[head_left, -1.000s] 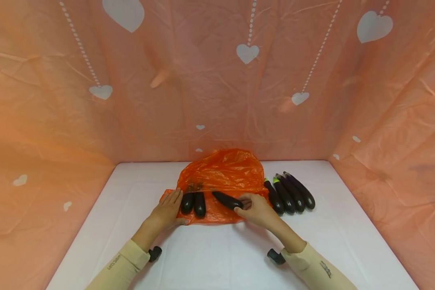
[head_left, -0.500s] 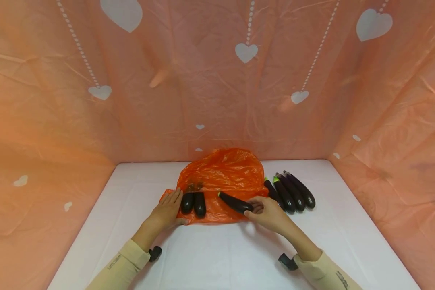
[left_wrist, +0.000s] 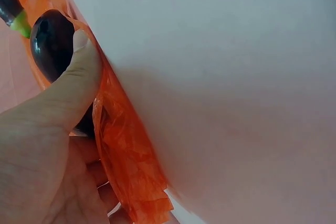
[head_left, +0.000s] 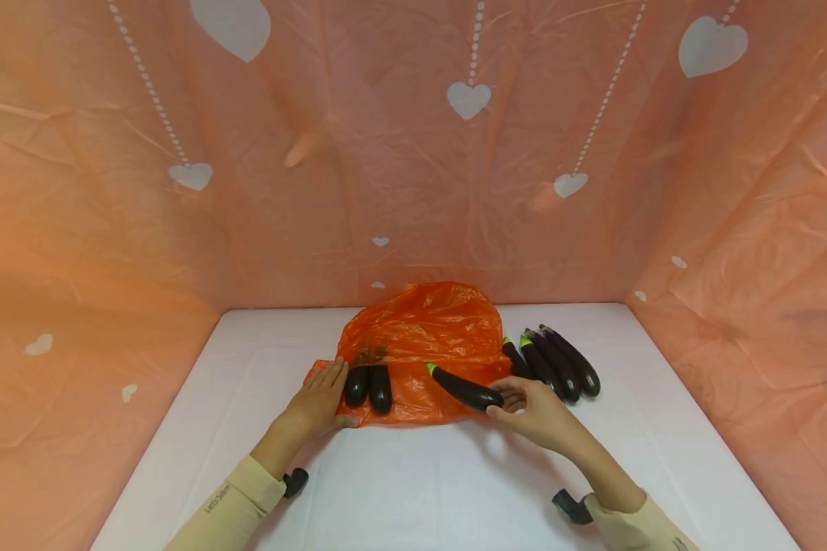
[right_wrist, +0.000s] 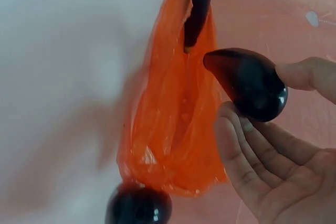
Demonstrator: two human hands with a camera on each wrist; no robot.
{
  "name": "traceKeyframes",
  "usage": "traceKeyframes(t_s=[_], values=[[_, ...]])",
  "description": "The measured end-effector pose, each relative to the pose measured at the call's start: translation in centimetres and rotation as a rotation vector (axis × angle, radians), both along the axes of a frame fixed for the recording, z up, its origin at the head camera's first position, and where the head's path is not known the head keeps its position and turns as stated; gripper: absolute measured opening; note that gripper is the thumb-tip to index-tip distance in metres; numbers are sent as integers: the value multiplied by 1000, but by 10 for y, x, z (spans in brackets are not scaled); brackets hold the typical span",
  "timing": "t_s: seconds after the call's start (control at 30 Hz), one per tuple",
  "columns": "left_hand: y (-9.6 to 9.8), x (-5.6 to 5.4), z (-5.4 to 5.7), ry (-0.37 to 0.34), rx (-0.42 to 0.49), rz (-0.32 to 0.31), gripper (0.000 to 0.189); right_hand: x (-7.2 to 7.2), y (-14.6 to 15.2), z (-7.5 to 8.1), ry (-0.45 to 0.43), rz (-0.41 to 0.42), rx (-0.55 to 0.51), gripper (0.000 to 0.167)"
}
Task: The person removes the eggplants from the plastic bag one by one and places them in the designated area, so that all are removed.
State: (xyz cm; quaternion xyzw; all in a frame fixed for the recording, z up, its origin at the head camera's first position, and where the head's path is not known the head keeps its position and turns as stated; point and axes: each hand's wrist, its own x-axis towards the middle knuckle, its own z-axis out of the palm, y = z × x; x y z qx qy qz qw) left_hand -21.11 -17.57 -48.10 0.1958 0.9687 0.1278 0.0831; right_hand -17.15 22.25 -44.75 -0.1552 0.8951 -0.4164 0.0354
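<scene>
Right hand (head_left: 539, 415): fingers clamping onto one slanting eggplant (head_left: 465, 390)
Left hand (head_left: 317, 398): thumb resting apart from fingers, both touching the orange bag (head_left: 423, 330)

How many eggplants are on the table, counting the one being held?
7: two eggplants beside the left hand, partly covered by the orange bag; one held eggplant in the right hand; four more right of the bag. Others may be hidden inside.

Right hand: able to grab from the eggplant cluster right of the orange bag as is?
Probably not as is: the right hand looks close to the cluster, but it grips another eggplant, which it would likely need to release first.
</scene>
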Motion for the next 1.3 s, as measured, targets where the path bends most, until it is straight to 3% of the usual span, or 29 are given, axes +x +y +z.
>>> traceKeyframes(t_s=[0.43,0.83,1.3], values=[[0,0,1,-4,5,-2,104,8,32,13,-9,-13,-59,40],[0,-1,-1,3,8,-6,104,8,58,17,15,-128,-60,41],[-1,-1,-3,26,-11,-15,104,3,94,14,96,-258,39,47]])
